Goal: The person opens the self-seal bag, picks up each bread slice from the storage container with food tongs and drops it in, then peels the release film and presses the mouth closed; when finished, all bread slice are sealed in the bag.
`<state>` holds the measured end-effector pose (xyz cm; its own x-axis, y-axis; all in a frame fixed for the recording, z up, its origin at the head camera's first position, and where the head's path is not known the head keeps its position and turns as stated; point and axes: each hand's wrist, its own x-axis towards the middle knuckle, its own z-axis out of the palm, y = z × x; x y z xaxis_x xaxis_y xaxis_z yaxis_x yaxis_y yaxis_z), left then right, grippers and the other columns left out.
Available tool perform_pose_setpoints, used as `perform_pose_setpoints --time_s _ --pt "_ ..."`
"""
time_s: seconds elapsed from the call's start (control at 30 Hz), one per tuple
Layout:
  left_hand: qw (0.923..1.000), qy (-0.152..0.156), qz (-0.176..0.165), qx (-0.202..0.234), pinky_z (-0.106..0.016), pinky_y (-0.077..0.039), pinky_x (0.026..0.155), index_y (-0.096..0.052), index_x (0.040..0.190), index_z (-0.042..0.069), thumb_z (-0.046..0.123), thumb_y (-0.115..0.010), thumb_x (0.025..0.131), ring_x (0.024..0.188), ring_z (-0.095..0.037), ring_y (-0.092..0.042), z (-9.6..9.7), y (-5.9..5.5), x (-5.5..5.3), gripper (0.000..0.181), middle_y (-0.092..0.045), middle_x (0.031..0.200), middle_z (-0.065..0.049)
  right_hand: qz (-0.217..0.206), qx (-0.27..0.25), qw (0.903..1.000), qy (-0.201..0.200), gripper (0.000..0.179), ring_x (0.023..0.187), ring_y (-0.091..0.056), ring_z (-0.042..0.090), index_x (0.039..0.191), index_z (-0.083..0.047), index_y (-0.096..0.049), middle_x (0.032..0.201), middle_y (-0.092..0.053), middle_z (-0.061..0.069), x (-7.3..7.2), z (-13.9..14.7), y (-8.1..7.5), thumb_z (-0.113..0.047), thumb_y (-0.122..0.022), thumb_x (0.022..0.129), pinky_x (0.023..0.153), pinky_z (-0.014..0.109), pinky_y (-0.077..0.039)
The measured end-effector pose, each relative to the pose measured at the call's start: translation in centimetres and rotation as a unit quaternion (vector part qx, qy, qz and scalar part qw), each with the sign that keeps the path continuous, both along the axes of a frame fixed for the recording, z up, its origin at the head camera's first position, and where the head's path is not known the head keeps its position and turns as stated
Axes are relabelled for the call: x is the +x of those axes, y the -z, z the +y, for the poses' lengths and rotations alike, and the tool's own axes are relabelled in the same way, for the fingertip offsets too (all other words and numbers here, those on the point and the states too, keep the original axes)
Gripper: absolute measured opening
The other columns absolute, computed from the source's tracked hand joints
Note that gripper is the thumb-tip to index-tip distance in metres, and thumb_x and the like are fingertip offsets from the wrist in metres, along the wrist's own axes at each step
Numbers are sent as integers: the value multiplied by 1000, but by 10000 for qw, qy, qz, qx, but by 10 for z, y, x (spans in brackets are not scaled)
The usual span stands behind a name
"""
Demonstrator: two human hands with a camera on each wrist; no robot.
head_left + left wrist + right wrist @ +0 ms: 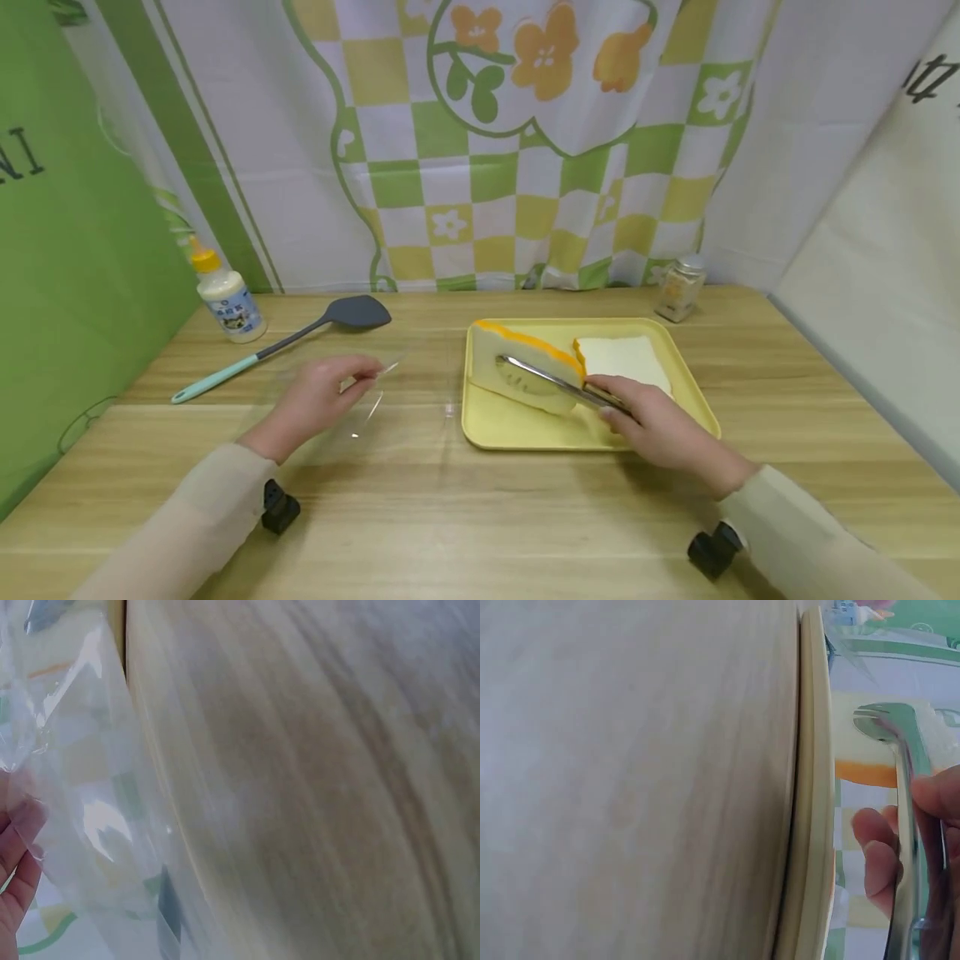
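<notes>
My right hand (656, 417) holds metal tongs (551, 381), which clamp a slice of bread (495, 343) with an orange crust. Tilted up on its edge, this slice stands over the left half of a yellow tray (540, 447). A second white slice (626, 357) lies flat on the tray's right side. In the right wrist view the tongs' slotted tip (874, 724) overlaps the bread. Left of the tray, my left hand (318, 400) pinches a clear plastic bag (97, 795) between thumb and fingers. The bag's outline is barely visible in the head view.
A grey spatula (358, 312) with a mint handle lies behind my left hand. At the back left stands a squeeze bottle (231, 304) with a yellow cap. A small shaker jar (681, 289) stands behind the tray. A checkered curtain (525, 183) hangs along the table's back edge.
</notes>
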<state>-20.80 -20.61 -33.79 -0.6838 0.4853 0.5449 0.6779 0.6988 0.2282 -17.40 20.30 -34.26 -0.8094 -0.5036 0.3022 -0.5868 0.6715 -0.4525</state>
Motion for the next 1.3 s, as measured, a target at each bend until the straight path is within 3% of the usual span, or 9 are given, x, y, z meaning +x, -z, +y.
perform_pose_setpoints --time_s 0.1,0.2,0.33,0.47,0.6,0.7,0.9,1.13,1.3 --pt "10000 8 -39 -53 -35 -55 67 -70 92 2 -5 -70 76 78 -21 -67 2 0 0 17 -70 89 -8 -148 -64 9998 76 37 88 -59 16 128 3 -50 113 -62 13 1 -1 -4 -3 -54 92 79 38 -49" --pt "9999 -28 -106 -90 -35 -55 67 -70 93 1 -4 -70 77 78 -21 -67 3 0 -2 17 -70 90 -9 -604 -293 9977 29 38 66 -52 5 129 4 -48 100 -63 10 1 0 -12 -6 -53 93 63 28 -47" --pt "9998 -43 -157 -141 -34 -55 67 -69 93 1 -3 -70 78 78 -21 -67 4 -1 -2 16 -71 89 -9 -1401 -859 9863 -143 39 56 -49 8 131 6 -44 80 -59 9 2 3 -26 -7 -50 95 48 25 -44" --pt "9997 94 -66 -196 -33 -54 65 -69 90 3 -4 -71 76 76 -19 -67 5 1 -2 15 -70 86 -7 -2275 -1418 9629 -323 41 53 -47 11 133 9 -39 71 -52 9 3 3 -36 -7 -47 96 45 26 -42" --pt "9993 224 -229 -208 -33 -54 67 -68 89 3 -5 -70 76 77 -18 -67 6 3 -2 15 -70 86 -7 -3214 -1666 9312 -417 46 56 -46 11 136 10 -33 88 -54 19 6 -3 -38 -11 -45 97 48 26 -42" --pt "9989 177 -333 -282 -33 -54 68 -68 90 3 -4 -69 78 78 -19 -66 7 2 0 13 -70 87 -7 -3674 -1627 9146 -460 45 58 -46 11 136 8 -35 99 -54 20 7 -9 -35 -13 -44 97 50 25 -42" --pt "9987 157 -316 -374 -32 -54 67 -68 88 5 -3 -68 80 77 -17 -65 11 -1 1 11 -69 85 -5 -4137 -1600 8941 -612 41 54 -47 10 133 6 -41 86 -52 13 2 -25 -25 -12 -45 97 46 23 -40" --pt "9993 209 -232 -224 -31 -53 65 -66 85 6 -4 -69 78 75 -15 -64 13 1 1 12 -68 82 -5 -4378 -1727 8793 -722 41 53 -49 10 130 6 -44 87 -53 10 -2 -38 -19 -11 -49 94 43 21 -41" --pt "9992 124 -358 -160 -32 -53 67 -67 86 5 -3 -68 79 77 -17 -64 13 3 2 12 -68 84 -5 -4695 -1775 8622 -688 37 52 -50 8 126 5 -46 84 -58 10 -4 -46 -17 -12 -50 93 44 20 -42"
